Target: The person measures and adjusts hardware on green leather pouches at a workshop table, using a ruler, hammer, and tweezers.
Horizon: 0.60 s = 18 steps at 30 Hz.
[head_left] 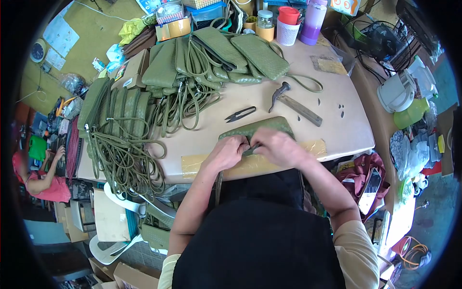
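A green woven-texture pouch [260,126] lies at the table's near edge. My left hand [232,150] pinches its near side with curled fingers. Close beside it, my right hand [279,147] is closed at the same side, slightly blurred. A small dark piece shows between the fingertips, too covered to name. Beyond the pouch lie black thread snips [240,114] and a hammer [299,109] with a wooden handle.
Stacked green pouches [166,65] with wrist straps cover the back; more pouches [120,103] stand at left, their straps [127,164] hanging over the edge. Brown tape [195,166] runs along the front edge. A purple bottle [314,21] stands behind. Another person [48,185] sits far left.
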### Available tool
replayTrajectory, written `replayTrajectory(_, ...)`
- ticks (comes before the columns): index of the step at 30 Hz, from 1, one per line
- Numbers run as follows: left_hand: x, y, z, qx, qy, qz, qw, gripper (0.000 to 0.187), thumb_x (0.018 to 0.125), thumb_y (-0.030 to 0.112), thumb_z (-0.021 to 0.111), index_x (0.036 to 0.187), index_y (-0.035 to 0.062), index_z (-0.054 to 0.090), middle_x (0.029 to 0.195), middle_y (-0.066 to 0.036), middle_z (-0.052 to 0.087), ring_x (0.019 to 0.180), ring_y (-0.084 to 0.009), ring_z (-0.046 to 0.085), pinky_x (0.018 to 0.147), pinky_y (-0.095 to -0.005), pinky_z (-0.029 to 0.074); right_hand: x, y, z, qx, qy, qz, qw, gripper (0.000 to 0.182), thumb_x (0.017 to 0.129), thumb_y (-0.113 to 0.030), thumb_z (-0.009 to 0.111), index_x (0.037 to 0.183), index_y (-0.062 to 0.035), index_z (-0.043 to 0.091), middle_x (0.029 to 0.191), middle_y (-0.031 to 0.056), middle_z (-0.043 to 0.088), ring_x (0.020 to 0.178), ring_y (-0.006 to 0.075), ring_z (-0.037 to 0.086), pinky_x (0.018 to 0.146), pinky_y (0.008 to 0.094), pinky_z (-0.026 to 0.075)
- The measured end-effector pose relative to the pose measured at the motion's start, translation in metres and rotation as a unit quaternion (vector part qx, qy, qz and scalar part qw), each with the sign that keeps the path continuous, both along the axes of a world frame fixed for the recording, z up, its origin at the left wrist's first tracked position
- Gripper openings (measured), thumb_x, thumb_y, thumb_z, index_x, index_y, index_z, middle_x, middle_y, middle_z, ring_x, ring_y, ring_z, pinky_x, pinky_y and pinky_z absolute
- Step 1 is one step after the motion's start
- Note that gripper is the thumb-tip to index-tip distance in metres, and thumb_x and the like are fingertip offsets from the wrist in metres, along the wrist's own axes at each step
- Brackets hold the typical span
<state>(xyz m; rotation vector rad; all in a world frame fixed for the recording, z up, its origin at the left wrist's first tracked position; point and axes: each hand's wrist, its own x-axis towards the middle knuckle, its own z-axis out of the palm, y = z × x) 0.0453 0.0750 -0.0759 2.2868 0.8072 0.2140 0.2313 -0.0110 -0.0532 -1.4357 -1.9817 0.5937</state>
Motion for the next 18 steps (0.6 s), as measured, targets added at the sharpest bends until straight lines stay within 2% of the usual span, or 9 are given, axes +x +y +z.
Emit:
replayTrajectory(1,0.000,0.002,0.001,-0.019,0.010,-0.002,1.000,0.017,0.088,0.016,0.057,0.087,-0.0001,0.062,0.084,-0.019,0.064,0.082,-0.0381,0.061,0.074,-0.0448,0.046,-0.006,0.005,-0.007,0.054,-0.070,0.032,0.996,0.016,0.080,-0.007,0.066,0.091,-0.0003,0.057,0.089,0.0164,0.061,0.085,0.0324,0.060,0.077,0.0389,0.048)
replayTrajectory(2,-0.001,0.004,0.000,-0.018,0.011,-0.001,1.000,0.017,0.088,0.016,0.057,0.087,-0.0001,0.062,0.084,-0.019,0.064,0.082,-0.0381,0.061,0.074,-0.0448,0.046,-0.001,0.006,-0.007,0.055,-0.069,0.032,0.996,0.016,0.080,-0.007,0.066,0.091,-0.0003,0.057,0.089,0.0164,0.061,0.085,0.0324,0.060,0.077,0.0389,0.048)
replayTrajectory(4,-0.004,0.003,-0.002,-0.013,-0.006,-0.015,1.000,0.017,0.088,0.016,0.057,0.088,-0.0003,0.061,0.084,-0.019,0.064,0.082,-0.0376,0.061,0.073,-0.0440,0.046,0.024,0.008,-0.005,-0.064,-0.003,0.060,0.996,0.015,0.079,-0.007,0.066,0.090,-0.0001,0.057,0.088,0.0164,0.061,0.087,0.0332,0.060,0.078,0.0393,0.048)
replayTrajectory(5,-0.005,0.002,-0.002,-0.015,-0.005,-0.016,1.000,0.017,0.088,0.016,0.057,0.088,-0.0003,0.061,0.084,-0.019,0.064,0.082,-0.0376,0.061,0.073,-0.0440,0.046,0.037,0.004,-0.005,-0.065,-0.003,0.060,0.996,0.015,0.079,-0.007,0.066,0.090,-0.0001,0.057,0.088,0.0164,0.061,0.087,0.0332,0.060,0.078,0.0393,0.048)
replayTrajectory(8,-0.006,0.000,-0.003,-0.032,-0.025,-0.012,0.999,0.017,0.089,0.017,0.056,0.089,0.0000,0.060,0.084,-0.019,0.063,0.082,-0.0370,0.061,0.073,-0.0432,0.046,0.059,-0.006,0.006,-0.041,-0.107,0.041,0.993,0.016,0.078,-0.007,0.066,0.090,0.0000,0.057,0.087,0.0160,0.060,0.087,0.0335,0.060,0.078,0.0398,0.048)
replayTrajectory(10,-0.005,0.001,-0.004,-0.012,-0.024,-0.007,1.000,0.017,0.090,0.017,0.056,0.090,0.0005,0.060,0.084,-0.018,0.063,0.082,-0.0365,0.060,0.073,-0.0429,0.046,0.055,-0.012,0.023,-0.075,0.007,-0.042,0.996,0.016,0.075,-0.002,0.066,0.087,0.0005,0.057,0.086,0.0158,0.060,0.085,0.0340,0.060,0.075,0.0395,0.047)
replayTrajectory(11,-0.004,0.001,-0.003,-0.013,-0.025,-0.008,1.000,0.017,0.090,0.017,0.056,0.090,0.0005,0.060,0.084,-0.018,0.063,0.082,-0.0365,0.060,0.073,-0.0429,0.046,0.044,-0.015,0.022,-0.034,0.025,-0.002,0.999,0.018,0.073,0.000,0.066,0.089,0.0005,0.057,0.085,0.0157,0.060,0.086,0.0329,0.059,0.075,0.0394,0.047)
replayTrajectory(14,-0.007,0.001,0.003,-0.025,-0.002,-0.012,1.000,0.016,0.090,0.016,0.055,0.089,0.0005,0.059,0.084,-0.018,0.063,0.082,-0.0367,0.060,0.072,-0.0432,0.046,0.043,-0.015,-0.006,-0.027,0.008,0.056,0.998,0.018,0.074,-0.003,0.066,0.089,0.0002,0.057,0.085,0.0162,0.059,0.085,0.0345,0.059,0.075,0.0402,0.046)
replayTrajectory(18,-0.008,0.002,-0.001,-0.017,-0.019,-0.037,0.999,0.016,0.090,0.016,0.054,0.088,0.0001,0.056,0.083,-0.018,0.062,0.080,-0.0373,0.059,0.071,-0.0437,0.045,0.076,-0.021,-0.007,-0.045,0.004,0.018,0.999,0.017,0.073,-0.001,0.065,0.089,0.0003,0.058,0.086,0.0161,0.060,0.085,0.0349,0.059,0.076,0.0401,0.047)
